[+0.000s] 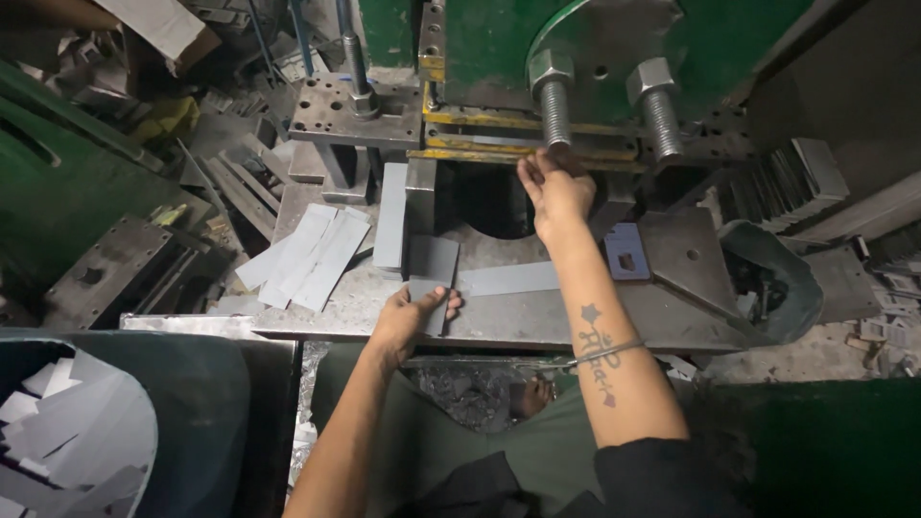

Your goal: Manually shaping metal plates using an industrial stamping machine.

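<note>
A grey metal strip (429, 297) lay flat on the steel table (499, 326) before the green press (576, 58). The left hand (414, 315) rested on it, fingers closed around its edge. The right hand (554, 189) reached under the press die (528, 144); whether it held anything, I cannot tell. More strips (307, 254) lay at the left.

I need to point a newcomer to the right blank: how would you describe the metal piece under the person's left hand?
Start at the green press and drop to the steel table before it. At the table's near edge, the left hand rests on a small grey rectangular sheet. Unlike the fanned strips to its left, it lies alone, directly under the fingers.
</note>
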